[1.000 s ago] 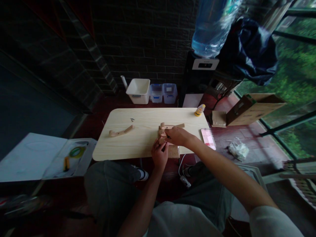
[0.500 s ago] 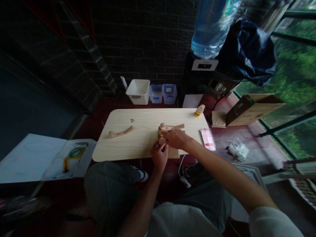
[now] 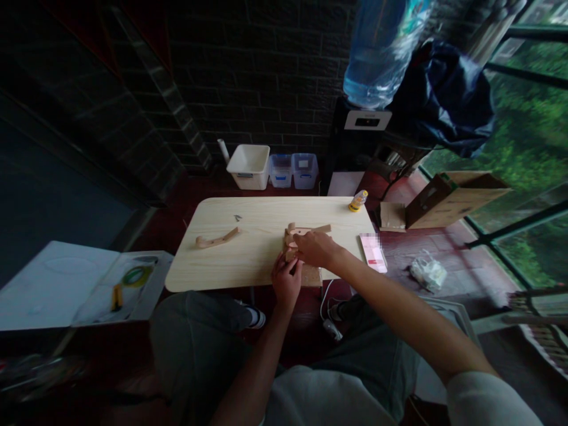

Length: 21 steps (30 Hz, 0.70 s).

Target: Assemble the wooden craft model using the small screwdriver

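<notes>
Near the front edge of the pale table, my left hand (image 3: 286, 279) has its fingers closed on a small wooden piece (image 3: 291, 254). My right hand (image 3: 314, 247) lies over the wooden parts just beyond it, fingers bent together; what they grip is hidden. Behind the right hand rests a curved wooden part (image 3: 322, 228) with a rounded end. A brown board (image 3: 312, 276) sticks out at the table's front edge below my right hand. Another curved wooden part (image 3: 217, 238) with dark holes lies apart on the left side.
On the table (image 3: 257, 207) are a small dark metal item (image 3: 238, 218), a yellow-capped bottle (image 3: 357, 201) and a phone (image 3: 373, 252). An open white case (image 3: 126, 287) stands at left. Bins (image 3: 249, 165), a water dispenser and a cardboard box (image 3: 455, 201) are beyond.
The view has shifted very slightly. My right hand's fingers have moved a little over the wooden parts, showing more of the rounded end beside them. My left hand stays in place.
</notes>
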Motion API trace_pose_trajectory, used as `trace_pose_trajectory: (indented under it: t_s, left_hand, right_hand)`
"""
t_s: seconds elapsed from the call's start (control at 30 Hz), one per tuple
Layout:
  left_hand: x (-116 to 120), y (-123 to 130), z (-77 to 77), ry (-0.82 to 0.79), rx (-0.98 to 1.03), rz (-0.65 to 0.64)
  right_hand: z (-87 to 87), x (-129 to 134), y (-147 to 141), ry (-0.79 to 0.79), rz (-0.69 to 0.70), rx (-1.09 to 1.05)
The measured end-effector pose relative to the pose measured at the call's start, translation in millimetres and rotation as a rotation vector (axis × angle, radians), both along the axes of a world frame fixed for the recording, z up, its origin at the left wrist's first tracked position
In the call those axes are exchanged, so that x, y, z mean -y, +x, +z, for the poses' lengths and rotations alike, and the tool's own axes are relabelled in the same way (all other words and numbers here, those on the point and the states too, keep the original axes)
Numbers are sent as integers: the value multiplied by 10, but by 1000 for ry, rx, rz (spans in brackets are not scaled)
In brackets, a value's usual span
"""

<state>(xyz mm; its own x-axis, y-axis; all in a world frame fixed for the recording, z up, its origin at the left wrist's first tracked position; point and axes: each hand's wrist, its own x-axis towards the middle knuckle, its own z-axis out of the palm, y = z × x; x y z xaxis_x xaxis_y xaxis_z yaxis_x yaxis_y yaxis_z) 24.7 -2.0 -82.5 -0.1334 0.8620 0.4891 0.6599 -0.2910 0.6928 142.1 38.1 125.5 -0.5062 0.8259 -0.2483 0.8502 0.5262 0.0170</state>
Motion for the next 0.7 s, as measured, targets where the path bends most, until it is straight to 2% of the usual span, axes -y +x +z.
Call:
trace_pose_trajectory:
  t_s: [0.17,0.3,0.53,0.7]
  left_hand:
    - [8,-3,11,-9,-8,6]
    - [12,-6,32,-12,-8,-6]
    - [14,-8,53,-1,4,-16]
    - [19,-10,53,-4,-6,-10]
  right_hand:
    - [-16,2,6,-12,93,-12]
    - [-54,-36,4,-25,105,-20]
    - [-30,-103,-31,-31,68,-13]
    - [-2,-43,-31,-20,0,-7]
